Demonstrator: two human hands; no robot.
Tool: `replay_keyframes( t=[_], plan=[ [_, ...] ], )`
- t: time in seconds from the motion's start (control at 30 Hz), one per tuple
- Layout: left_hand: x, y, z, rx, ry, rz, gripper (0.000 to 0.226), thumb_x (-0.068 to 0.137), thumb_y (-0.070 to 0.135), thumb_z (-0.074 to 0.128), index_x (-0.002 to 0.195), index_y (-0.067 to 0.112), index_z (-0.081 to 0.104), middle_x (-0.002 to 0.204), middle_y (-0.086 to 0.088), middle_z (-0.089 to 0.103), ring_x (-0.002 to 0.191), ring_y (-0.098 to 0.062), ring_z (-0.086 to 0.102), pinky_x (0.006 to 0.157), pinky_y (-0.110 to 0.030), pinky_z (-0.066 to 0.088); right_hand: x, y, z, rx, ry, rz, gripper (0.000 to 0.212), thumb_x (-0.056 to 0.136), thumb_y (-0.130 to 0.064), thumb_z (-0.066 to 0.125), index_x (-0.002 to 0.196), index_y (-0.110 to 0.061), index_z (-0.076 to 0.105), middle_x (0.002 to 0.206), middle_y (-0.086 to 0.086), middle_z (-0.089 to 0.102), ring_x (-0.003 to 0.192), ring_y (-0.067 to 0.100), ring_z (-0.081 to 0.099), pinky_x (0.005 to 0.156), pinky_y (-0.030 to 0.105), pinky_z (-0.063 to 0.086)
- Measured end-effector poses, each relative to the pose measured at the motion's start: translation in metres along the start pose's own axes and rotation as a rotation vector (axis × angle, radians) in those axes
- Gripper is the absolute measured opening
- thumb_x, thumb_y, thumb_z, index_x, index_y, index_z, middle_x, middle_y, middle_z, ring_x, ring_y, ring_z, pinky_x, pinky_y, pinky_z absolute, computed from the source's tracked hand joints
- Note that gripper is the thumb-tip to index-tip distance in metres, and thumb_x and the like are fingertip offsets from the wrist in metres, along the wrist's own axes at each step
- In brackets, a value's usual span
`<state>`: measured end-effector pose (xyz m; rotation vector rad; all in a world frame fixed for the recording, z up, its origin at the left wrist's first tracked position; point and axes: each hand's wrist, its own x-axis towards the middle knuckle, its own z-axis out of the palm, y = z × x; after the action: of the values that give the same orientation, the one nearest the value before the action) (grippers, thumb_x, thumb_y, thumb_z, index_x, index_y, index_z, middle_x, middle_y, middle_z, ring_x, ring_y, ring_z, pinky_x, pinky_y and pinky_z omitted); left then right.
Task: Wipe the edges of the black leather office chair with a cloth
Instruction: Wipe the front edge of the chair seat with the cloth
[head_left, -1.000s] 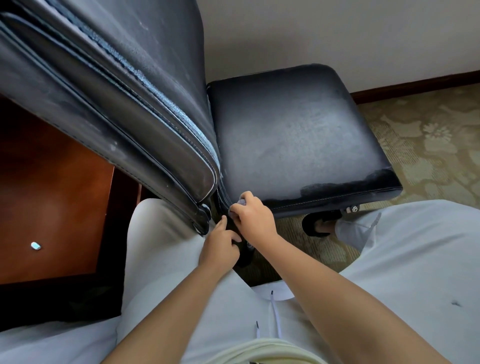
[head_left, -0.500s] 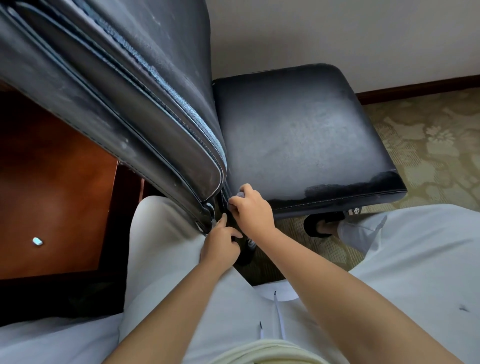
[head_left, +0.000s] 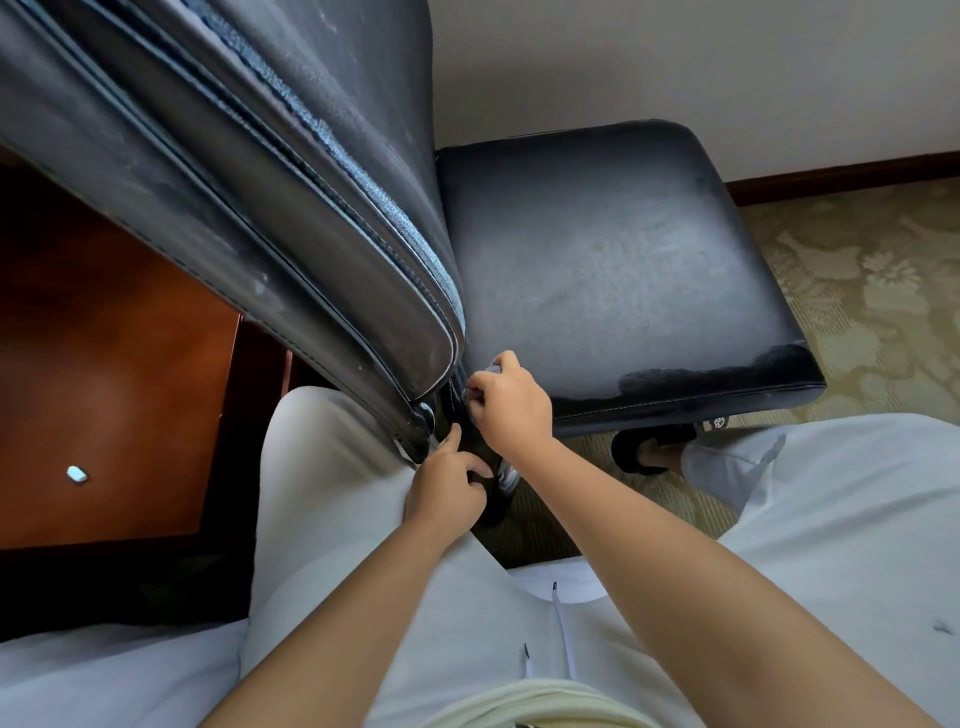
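**Black leather, tight corner: work the cloth into the seam**

Black leather meets black leather where the chair's backrest (head_left: 270, 218) drops to the seat (head_left: 613, 260), and your right hand (head_left: 511, 408) is there now, fingers curled around a pale cloth (head_left: 492, 368) that peeks out at its 12 o'clock. The seat spreads away toward 2 o'clock; the backrest rises toward 10 o'clock. Your left hand (head_left: 447, 488) sits just below at 7 o'clock, forefinger extended against the backrest's lower corner, the other fingers curled; whether they grip anything you cannot tell from here.

Keep the cloth bunched small so it reaches the gap. Steady the chair with the left hand so it likely won't swivel. Then draw along the stitched front edge (head_left: 691, 402) toward 3 o'clock, where a darker band suggests unfinished wiping. The wooden table (head_left: 119, 395) lies at 9 o'clock.
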<state>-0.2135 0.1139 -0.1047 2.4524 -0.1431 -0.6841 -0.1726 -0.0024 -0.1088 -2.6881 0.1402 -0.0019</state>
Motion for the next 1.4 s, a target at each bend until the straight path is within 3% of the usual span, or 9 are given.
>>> replay_keyframes(
  t=[0.17, 0.43, 0.63, 0.73, 0.9, 1.1, 1.3, 1.4],
  plan=[
    [0.001, -0.001, 0.000, -0.007, 0.001, 0.007, 0.031, 0.084, 0.000, 0.055, 0.098, 0.019, 0.074, 0.156, -0.001, 0.026, 0.136, -0.023, 0.040, 0.103, -0.028, 0.041, -0.003, 0.008, -0.013, -0.101, -0.147, -0.188, 0.017, 0.092, -0.027, 0.057, 0.099, -0.020, 0.070, 0.108, 0.005, 0.048, 0.085, 0.024, 0.054, 0.056, 0.028, 0.032],
    [0.000, 0.000, 0.001, 0.004, 0.008, 0.005, 0.028, 0.084, 0.001, 0.056, 0.095, 0.018, 0.075, 0.157, -0.001, 0.025, 0.137, -0.024, 0.037, 0.104, -0.027, 0.038, 0.010, -0.011, -0.007, -0.116, -0.105, -0.097, 0.014, 0.092, -0.021, 0.058, 0.099, -0.020, 0.070, 0.103, 0.005, 0.048, 0.085, 0.022, 0.050, 0.056, 0.028, 0.032],
    [0.001, -0.003, 0.000, 0.000, 0.003, 0.010, 0.026, 0.084, 0.002, 0.057, 0.094, 0.018, 0.075, 0.156, 0.000, 0.027, 0.136, -0.022, 0.039, 0.104, -0.026, 0.039, 0.014, -0.009, -0.024, -0.221, -0.283, -0.234, 0.018, 0.091, -0.020, 0.058, 0.103, -0.026, 0.069, 0.094, 0.001, 0.031, 0.082, 0.021, 0.041, 0.056, 0.030, 0.028],
    [0.001, -0.004, 0.001, 0.012, -0.001, 0.020, 0.025, 0.085, 0.003, 0.057, 0.093, 0.019, 0.075, 0.157, 0.001, 0.026, 0.135, -0.022, 0.040, 0.102, -0.027, 0.041, 0.013, -0.007, -0.023, -0.199, -0.247, -0.212, 0.016, 0.091, -0.020, 0.057, 0.101, -0.025, 0.069, 0.095, 0.001, 0.034, 0.083, 0.021, 0.043, 0.051, 0.026, 0.023],
    [0.003, -0.005, 0.004, 0.035, -0.007, 0.027, 0.022, 0.084, 0.006, 0.058, 0.089, 0.019, 0.075, 0.157, 0.001, 0.024, 0.121, -0.025, 0.053, 0.093, -0.028, 0.046, 0.012, -0.017, -0.002, -0.133, -0.078, -0.018, 0.014, 0.091, -0.018, 0.058, 0.101, -0.018, 0.069, 0.104, 0.007, 0.045, 0.082, 0.022, 0.040, 0.057, 0.030, 0.028],
    [0.002, -0.004, 0.002, 0.061, -0.001, 0.055, 0.023, 0.085, 0.005, 0.057, 0.085, 0.020, 0.075, 0.158, 0.001, 0.023, 0.133, -0.024, 0.042, 0.099, -0.027, 0.042, 0.010, 0.000, -0.020, -0.183, -0.222, -0.268, 0.013, 0.089, -0.019, 0.058, 0.096, -0.021, 0.069, 0.108, 0.007, 0.044, 0.085, 0.024, 0.045, 0.055, 0.030, 0.029],
    [0.001, -0.004, 0.005, 0.045, -0.002, 0.073, 0.026, 0.082, 0.005, 0.059, 0.066, 0.025, 0.065, 0.158, 0.000, 0.022, 0.127, -0.026, 0.048, 0.092, -0.028, 0.045, 0.014, -0.012, -0.009, -0.173, -0.136, -0.130, 0.014, 0.091, -0.022, 0.058, 0.099, -0.022, 0.069, 0.106, 0.006, 0.044, 0.088, 0.024, 0.048, 0.057, 0.030, 0.032],
    [0.001, -0.004, 0.005, 0.045, -0.001, 0.070, 0.022, 0.082, 0.005, 0.059, 0.070, 0.020, 0.069, 0.158, -0.001, 0.023, 0.131, -0.024, 0.044, 0.096, -0.028, 0.044, 0.015, -0.011, -0.014, -0.208, -0.202, -0.203, 0.016, 0.091, -0.022, 0.057, 0.102, -0.023, 0.069, 0.110, 0.007, 0.042, 0.092, 0.026, 0.047, 0.059, 0.031, 0.030]
  ],
)
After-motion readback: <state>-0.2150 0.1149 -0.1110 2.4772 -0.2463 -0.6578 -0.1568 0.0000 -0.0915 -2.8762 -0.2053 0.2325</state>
